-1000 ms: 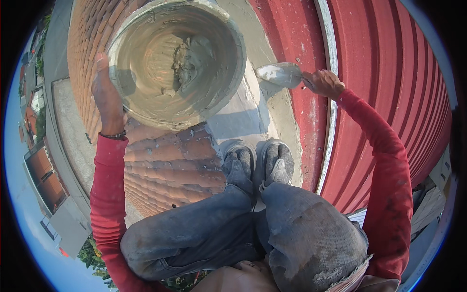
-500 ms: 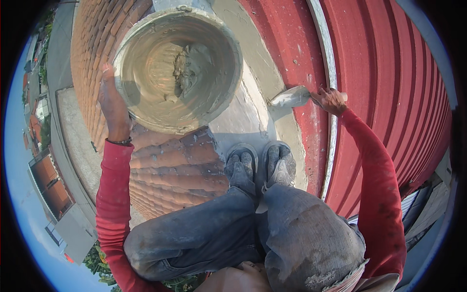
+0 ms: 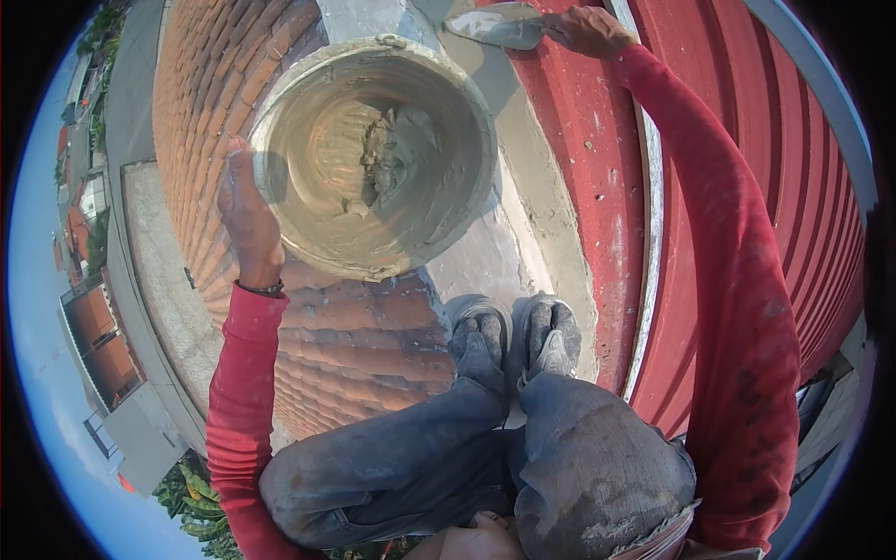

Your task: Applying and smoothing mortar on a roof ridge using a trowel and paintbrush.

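My left hand (image 3: 250, 210) grips the left side of a round bucket (image 3: 273, 112), which has wet grey mortar (image 3: 392, 154) coating its inside and lumped near the middle. My right hand (image 3: 593, 33) holds a trowel, its pale, mortar-smeared blade (image 3: 493, 26) pointing left over the grey mortar band (image 3: 551, 205) beside the red metal roofing, beyond the bucket's upper right.
Clay roof tiles (image 3: 345, 345) slope away on the left; ribbed red metal roofing (image 3: 765, 140) lies on the right, with a pale metal strip (image 3: 644, 308). My sandalled feet (image 3: 518, 341) stand on a narrow cement ledge. Far below left are buildings (image 3: 103, 336) and greenery.
My right hand and trowel have moved up and forward along the mortar band. The bucket and my left hand appear lower and further right in the view.
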